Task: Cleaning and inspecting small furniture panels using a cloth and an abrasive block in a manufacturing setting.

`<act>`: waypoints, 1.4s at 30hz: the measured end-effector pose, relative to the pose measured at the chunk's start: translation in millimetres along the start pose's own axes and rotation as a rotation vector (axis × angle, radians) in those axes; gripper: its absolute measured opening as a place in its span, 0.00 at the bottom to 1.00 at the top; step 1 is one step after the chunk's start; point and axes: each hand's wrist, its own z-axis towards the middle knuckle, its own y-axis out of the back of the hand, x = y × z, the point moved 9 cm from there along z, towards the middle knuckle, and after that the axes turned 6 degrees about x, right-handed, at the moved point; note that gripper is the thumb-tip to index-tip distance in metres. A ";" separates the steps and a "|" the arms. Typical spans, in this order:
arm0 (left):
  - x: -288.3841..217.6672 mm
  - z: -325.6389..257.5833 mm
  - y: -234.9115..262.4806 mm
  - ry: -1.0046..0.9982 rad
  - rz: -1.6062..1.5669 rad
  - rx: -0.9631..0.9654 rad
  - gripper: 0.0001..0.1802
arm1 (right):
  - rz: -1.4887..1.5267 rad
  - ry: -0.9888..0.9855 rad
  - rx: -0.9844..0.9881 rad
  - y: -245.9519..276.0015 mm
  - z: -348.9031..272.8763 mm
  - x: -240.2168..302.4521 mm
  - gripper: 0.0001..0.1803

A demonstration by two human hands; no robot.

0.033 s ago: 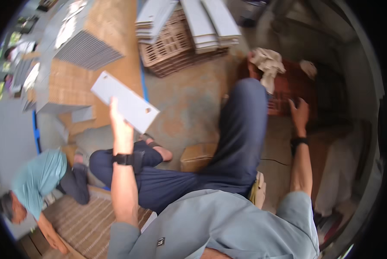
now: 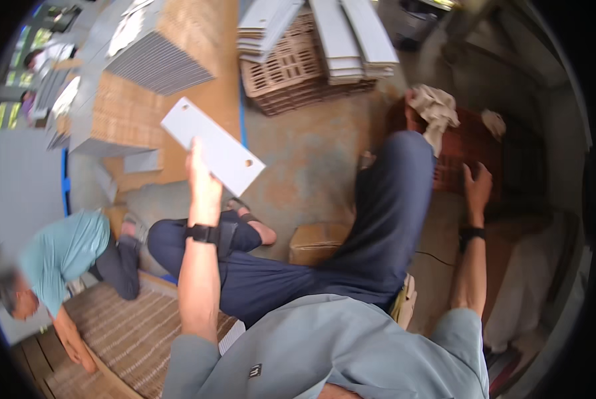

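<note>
My left hand (image 2: 203, 183) grips a flat white rectangular panel (image 2: 219, 147) by its near long edge. The panel has a round hole near each end and is held up at a slant above the floor. On the right, my right hand (image 2: 477, 188) is at the near side of a red plastic crate (image 2: 451, 169), its thumb and fingers apart and nothing seen in them. A crumpled cream cloth (image 2: 436, 114) hangs over the crate's edge. Shadow hides much of the crate's inside.
White boards (image 2: 338, 40) lie in stacks on a brown crate (image 2: 281, 63). Stacked panels (image 2: 165, 60) stand at the far left. A small cardboard box (image 2: 318, 243) sits by my legs. At left, another person (image 2: 72, 256) bends over a striped brown surface (image 2: 122, 326).
The whole view has shifted, so things appear farther right. My left hand still holds the white panel, and my right hand stays by the red crate with its fingers apart.
</note>
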 end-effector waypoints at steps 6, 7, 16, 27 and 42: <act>13.1 64.2 119.4 -0.043 0.147 -0.372 0.23 | 0.206 0.102 0.093 2.5 50.8 113.3 0.27; 23.1 71.3 141.2 0.012 0.160 -0.470 0.25 | 0.232 0.120 0.115 1.1 57.0 126.8 0.26; 106.4 127.3 235.3 0.060 0.098 -0.565 0.37 | 0.157 0.222 0.177 -15.3 48.2 154.7 0.25; 74.2 161.7 286.6 -0.090 0.648 -0.595 0.26 | 0.078 0.176 0.044 -23.6 83.6 162.8 0.29; 6.6 40.9 -60.3 -0.486 0.725 0.122 0.21 | 0.570 0.155 0.179 -112.5 136.9 77.4 0.27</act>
